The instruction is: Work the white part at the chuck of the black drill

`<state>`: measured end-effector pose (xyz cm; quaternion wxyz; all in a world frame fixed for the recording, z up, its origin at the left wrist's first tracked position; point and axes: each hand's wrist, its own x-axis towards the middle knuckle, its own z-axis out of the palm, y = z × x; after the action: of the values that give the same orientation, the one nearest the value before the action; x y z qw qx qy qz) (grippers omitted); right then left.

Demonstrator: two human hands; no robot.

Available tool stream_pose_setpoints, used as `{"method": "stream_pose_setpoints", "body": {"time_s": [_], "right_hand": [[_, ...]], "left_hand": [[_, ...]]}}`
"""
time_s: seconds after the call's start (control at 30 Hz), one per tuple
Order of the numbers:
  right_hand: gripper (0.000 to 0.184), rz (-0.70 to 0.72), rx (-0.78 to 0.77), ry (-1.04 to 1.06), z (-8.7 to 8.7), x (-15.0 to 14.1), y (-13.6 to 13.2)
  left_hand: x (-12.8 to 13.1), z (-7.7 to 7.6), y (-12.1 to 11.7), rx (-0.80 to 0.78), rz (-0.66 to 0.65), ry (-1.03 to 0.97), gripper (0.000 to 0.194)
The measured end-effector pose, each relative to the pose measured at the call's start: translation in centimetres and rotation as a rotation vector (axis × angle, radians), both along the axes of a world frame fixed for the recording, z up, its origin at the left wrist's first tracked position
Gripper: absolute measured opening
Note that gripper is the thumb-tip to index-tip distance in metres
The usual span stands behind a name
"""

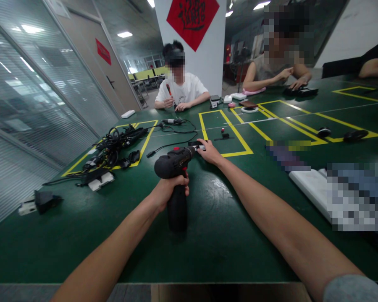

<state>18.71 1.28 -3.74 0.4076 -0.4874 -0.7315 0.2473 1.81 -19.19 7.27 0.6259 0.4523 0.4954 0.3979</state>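
Bare forearms (pixel 271 209) reach up from the bottom of my feed, a grey cloth sleeve (pixel 349 289) bunched on the right one. On the near side, the left hand (pixel 173 191) has its fingers wrapped round the grip of a power drill (pixel 176 162). It is upright, matte black with small red accents, its rounded back toward me and its nose pointing away and to the right. At that nose I see the right hand (pixel 210 152), fingers curled at a small dark-and-silver piece (pixel 200 147); I cannot tell whether they pinch it or only rest on it.

Smooth, glossy and dark green, the bench (pixel 208 251) is marked off with yellow tape. The left taped outline (pixel 149 142) frames a looping heap of black cables (pixel 113 144), with cords running out over the line. The middle taped outline (pixel 237 132) encloses tiny dark bits (pixel 226 135). Left of the drill lie a black-and-white block (pixel 101 179) and, farther out, a boxy black piece (pixel 45 201). On my right sits a hard-edged white slab (pixel 311 191), partly pixelated. Opposite, a person in a white shirt (pixel 192 88) holds a slim red-and-dark tool (pixel 169 89); another person (pixel 271 69) has a hand on a black item (pixel 310 92).
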Motion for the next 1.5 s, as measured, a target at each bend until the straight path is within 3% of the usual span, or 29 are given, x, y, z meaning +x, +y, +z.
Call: {"method": "stream_pose_setpoints", "body": {"time_s": [1.5], "right_hand": [[0.06,0.005,-0.001,-0.013,-0.03,0.08,-0.11]], "left_hand": [[0.08,0.14,-0.07,0.004,-0.003,0.006,0.022]]}}
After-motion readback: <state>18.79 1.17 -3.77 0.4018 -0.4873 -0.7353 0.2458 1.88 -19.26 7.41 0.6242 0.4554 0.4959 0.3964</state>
